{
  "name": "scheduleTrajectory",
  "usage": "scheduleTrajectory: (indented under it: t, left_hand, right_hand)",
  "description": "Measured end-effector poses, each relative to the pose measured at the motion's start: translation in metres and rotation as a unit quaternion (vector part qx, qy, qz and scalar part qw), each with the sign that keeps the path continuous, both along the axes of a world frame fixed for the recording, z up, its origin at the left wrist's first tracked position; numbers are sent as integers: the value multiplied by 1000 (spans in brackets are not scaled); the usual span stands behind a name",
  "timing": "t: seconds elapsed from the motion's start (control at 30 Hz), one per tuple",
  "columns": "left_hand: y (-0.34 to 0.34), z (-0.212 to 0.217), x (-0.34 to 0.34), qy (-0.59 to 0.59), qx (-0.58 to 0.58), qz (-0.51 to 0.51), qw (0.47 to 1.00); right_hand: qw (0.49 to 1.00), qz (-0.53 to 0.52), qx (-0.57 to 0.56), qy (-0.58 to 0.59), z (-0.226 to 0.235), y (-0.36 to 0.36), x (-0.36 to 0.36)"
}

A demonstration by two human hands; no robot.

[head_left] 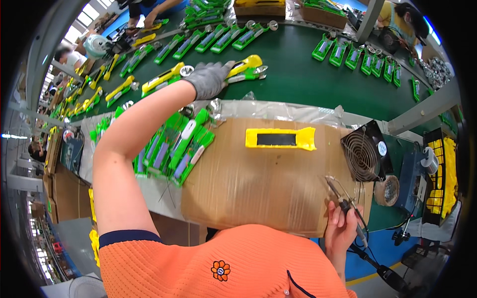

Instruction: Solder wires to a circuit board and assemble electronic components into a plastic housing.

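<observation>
My left hand (pixel 208 80), in a grey glove, reaches over the green conveyor belt. Its fingers are closed on the near end of a yellow and green flashlight housing (pixel 244 65), whose round reflector shows at the right; the fingertips are partly hidden. Low at the right, my right hand (pixel 341 226) holds a soldering iron (pixel 344 202) with its tip pointing up and left. On the brown cardboard sheet (pixel 258 193) lies a yellow casing (pixel 280 138) with a dark rectangular middle. Left of the sheet, several open green housings (pixel 174 146) with batteries and wires lie together.
Rows of green flashlight housings (pixel 218 37) line the belt (pixel 293 59). A black fan (pixel 362 153) stands right of the cardboard, near a roll of tape (pixel 386 190), a blue soldering station (pixel 411 171) and a crate of yellow parts (pixel 442 174). Other people work across the belt.
</observation>
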State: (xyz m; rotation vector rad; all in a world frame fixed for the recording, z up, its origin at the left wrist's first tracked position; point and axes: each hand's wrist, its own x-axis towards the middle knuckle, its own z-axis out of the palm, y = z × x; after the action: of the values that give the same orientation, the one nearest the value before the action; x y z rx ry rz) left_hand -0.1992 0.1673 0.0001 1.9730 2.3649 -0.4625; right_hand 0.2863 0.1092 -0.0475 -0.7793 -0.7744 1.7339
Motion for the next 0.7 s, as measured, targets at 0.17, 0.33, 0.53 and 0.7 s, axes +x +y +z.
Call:
scheduleTrajectory:
  t: [0.17, 0.33, 0.53, 0.7]
  left_hand:
    - [45, 19, -104, -117, 219, 179, 952]
    - [64, -32, -241, 38, 45, 342, 938]
    - [39, -37, -291, 112, -8, 312, 943]
    - [0, 42, -149, 17, 137, 197, 971]
  right_hand:
    - [998, -16, -30, -43, 2, 0, -1]
    - [997, -15, -33, -64, 7, 3, -3]
    - [998, 0, -38, -51, 9, 4, -4]
    - [998, -18, -56, -29, 8, -5, 1]
